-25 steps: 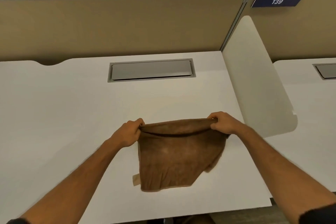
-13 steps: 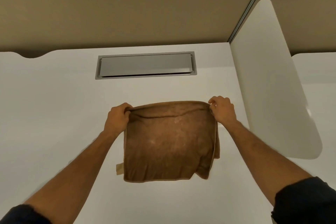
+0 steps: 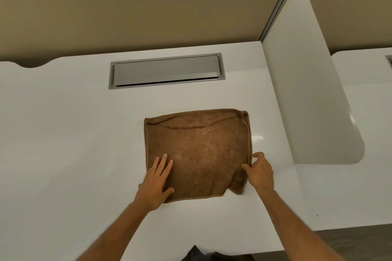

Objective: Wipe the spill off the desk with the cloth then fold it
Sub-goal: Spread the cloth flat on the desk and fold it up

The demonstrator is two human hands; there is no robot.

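Note:
A brown cloth (image 3: 199, 150), folded once into a rough rectangle, lies flat on the white desk (image 3: 74, 133) in front of me. My left hand (image 3: 158, 180) rests flat on the cloth's near left part with its fingers straight. At the cloth's right edge, my right hand (image 3: 258, 171) pinches the fabric between thumb and forefinger near the lower right corner. That corner is rumpled. No spill shows on the desk.
A grey metal cable flap (image 3: 166, 71) is set into the desk behind the cloth. A white divider panel (image 3: 307, 95) stands close on the right, with another desk (image 3: 364, 112) beyond it. A tan partition wall (image 3: 137, 10) closes the back.
The cloth, held up by its top corners before, now lies flat on the desk. Both hands let go of the top corners and moved to its near part.

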